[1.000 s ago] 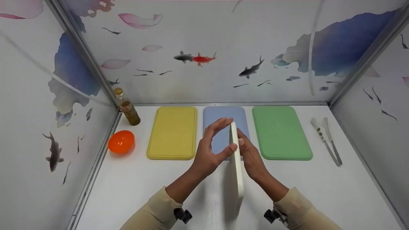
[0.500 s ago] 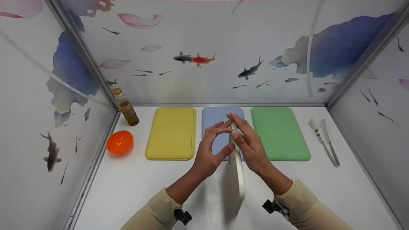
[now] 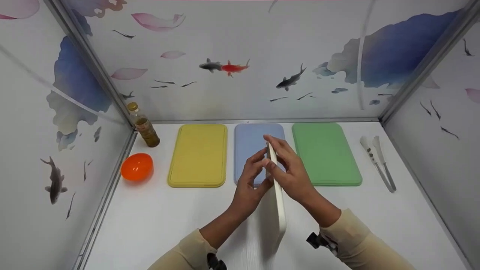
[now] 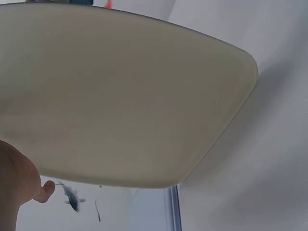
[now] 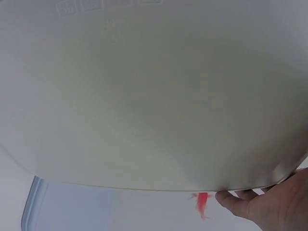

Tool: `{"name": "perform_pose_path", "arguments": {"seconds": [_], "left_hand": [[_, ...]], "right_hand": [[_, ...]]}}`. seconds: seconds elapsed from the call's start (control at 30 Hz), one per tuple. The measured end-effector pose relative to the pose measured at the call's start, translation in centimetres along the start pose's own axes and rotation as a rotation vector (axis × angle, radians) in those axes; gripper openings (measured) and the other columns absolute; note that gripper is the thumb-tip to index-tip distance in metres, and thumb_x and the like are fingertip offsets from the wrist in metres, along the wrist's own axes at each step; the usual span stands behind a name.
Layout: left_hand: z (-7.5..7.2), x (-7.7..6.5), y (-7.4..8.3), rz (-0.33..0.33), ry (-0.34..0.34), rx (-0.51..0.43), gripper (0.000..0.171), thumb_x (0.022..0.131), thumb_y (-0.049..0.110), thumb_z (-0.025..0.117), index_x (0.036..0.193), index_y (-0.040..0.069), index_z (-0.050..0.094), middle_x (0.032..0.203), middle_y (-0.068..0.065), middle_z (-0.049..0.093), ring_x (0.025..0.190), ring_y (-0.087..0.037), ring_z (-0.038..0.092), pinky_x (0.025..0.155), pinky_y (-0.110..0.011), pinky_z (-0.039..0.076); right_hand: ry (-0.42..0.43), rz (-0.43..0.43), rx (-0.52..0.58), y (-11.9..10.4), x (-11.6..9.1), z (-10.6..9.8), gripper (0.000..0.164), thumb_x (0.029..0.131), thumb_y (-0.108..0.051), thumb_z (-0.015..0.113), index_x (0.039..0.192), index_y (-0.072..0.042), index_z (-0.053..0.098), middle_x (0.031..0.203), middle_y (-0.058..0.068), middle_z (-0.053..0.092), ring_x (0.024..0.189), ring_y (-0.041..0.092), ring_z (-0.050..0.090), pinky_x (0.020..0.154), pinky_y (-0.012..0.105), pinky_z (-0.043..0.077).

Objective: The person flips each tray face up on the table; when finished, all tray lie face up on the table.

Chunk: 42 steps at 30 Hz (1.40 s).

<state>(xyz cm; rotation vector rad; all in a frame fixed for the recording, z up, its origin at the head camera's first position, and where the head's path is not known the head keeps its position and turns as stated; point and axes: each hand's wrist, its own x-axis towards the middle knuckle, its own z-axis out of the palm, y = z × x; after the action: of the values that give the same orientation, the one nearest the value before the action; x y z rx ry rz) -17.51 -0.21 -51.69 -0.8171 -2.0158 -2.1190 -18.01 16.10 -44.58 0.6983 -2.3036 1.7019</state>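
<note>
While our left hand (image 3: 245, 193) and right hand (image 3: 295, 175) hold the off-white rectangular plastic board (image 3: 280, 212) upright at near centre, we seem midway: it is not laid flat, unlike the far-right green rectangular board (image 3: 324, 155).

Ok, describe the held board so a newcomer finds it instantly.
At the back of the white table lie a flat yellow board, blue board and green board. Nearer the person, the cream board is held between the left hand and right hand. Only this one is pale and upright.
</note>
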Motion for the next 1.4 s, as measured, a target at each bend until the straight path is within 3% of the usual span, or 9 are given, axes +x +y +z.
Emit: {"name": "perform_pose_path", "arguments": {"seconds": [0.07,0.2,0.4,0.53,0.73,0.9,1.03,1.23,1.4], "left_hand": [[0.2,-0.2,-0.5,-0.012,0.003,0.002,0.051,0.109,0.013,0.07,0.157,0.025,0.059,0.179,-0.008,0.036,0.166,-0.036,0.035,0.127,-0.071,0.035],[0.5,-0.6,-1.3,-0.099,0.006,0.016,0.054,0.109,0.021,0.072,0.16,0.031,0.057,0.179,-0.004,0.035,0.167,-0.031,0.035,0.126,-0.072,0.035],[0.2,-1.3,-3.2,-0.23,0.01,0.036,0.052,0.109,0.033,0.071,0.16,0.032,0.059,0.179,0.002,0.035,0.165,-0.028,0.036,0.124,-0.07,0.038],[0.3,-2.2,-4.4,-0.331,0.001,0.042,0.049,0.111,0.041,0.068,0.159,0.039,0.059,0.177,0.004,0.037,0.162,-0.03,0.04,0.123,-0.069,0.041],[0.3,-2.7,-4.8,-0.47,-0.018,-0.005,0.05,0.111,0.048,0.064,0.16,0.042,0.056,0.178,-0.003,0.036,0.16,-0.039,0.04,0.124,-0.067,0.041],[0.5,-2.8,-4.8,-0.577,-0.045,-0.018,0.058,0.107,0.062,0.064,0.162,0.049,0.05,0.177,-0.002,0.037,0.158,-0.041,0.045,0.122,-0.066,0.044],[0.7,-3.0,-4.8,-0.597,-0.055,-0.045,0.062,0.106,0.067,0.063,0.164,0.051,0.047,0.178,-0.003,0.037,0.156,-0.042,0.049,0.119,-0.067,0.047],[0.9,-3.1,-4.8,-0.605,-0.064,-0.114,0.062,0.108,0.065,0.062,0.165,0.05,0.045,0.18,-0.004,0.029,0.158,-0.041,0.048,0.115,-0.064,0.051],[0.5,-3.0,-4.9,-0.584,-0.066,-0.087,0.069,0.103,0.073,0.062,0.165,0.05,0.045,0.178,-0.004,0.029,0.157,-0.044,0.047,0.114,-0.064,0.052]], "right_hand": [[-0.003,-0.007,0.0,0.0,0.1,0.0,0.065,0.106,-0.007,0.062,0.169,-0.013,0.047,0.169,0.019,0.049,0.154,0.038,0.051,0.121,0.064,0.045],[0.008,-0.001,0.001,0.0,0.2,-0.2,0.064,0.105,-0.007,0.062,0.168,-0.013,0.049,0.168,0.021,0.049,0.152,0.042,0.052,0.12,0.068,0.045],[0.011,0.032,-0.045,-0.1,0.3,-0.2,0.062,0.107,-0.014,0.063,0.168,-0.014,0.049,0.171,0.012,0.05,0.153,0.042,0.052,0.118,0.07,0.048],[0.032,0.086,-0.137,-0.6,-0.1,-0.2,0.062,0.107,-0.021,0.064,0.168,-0.019,0.05,0.175,0.005,0.048,0.154,0.037,0.053,0.103,0.064,0.058],[0.042,0.161,-0.2,-1.5,0.0,-0.3,0.061,0.105,-0.023,0.065,0.165,-0.027,0.054,0.176,0.001,0.046,0.144,0.033,0.063,0.081,0.048,0.067],[0.088,0.179,-0.193,-1.8,0.2,-0.5,0.061,0.101,-0.016,0.067,0.161,-0.022,0.06,0.172,0.005,0.052,0.133,0.036,0.069,0.08,0.051,0.068],[0.148,0.178,-0.179,-1.7,0.2,-0.6,0.059,0.098,-0.01,0.069,0.156,-0.018,0.065,0.163,0.01,0.061,0.126,0.04,0.072,0.084,0.059,0.067],[0.212,0.208,-0.146,-1.7,0.0,-0.9,0.057,0.096,-0.009,0.069,0.151,-0.02,0.07,0.155,0.015,0.067,0.12,0.042,0.075,0.077,0.062,0.066],[0.236,0.189,-0.138,-1.8,-0.1,-1.1,0.054,0.097,-0.009,0.069,0.15,-0.018,0.071,0.152,0.017,0.069,0.12,0.045,0.076,0.077,0.063,0.066]]}}
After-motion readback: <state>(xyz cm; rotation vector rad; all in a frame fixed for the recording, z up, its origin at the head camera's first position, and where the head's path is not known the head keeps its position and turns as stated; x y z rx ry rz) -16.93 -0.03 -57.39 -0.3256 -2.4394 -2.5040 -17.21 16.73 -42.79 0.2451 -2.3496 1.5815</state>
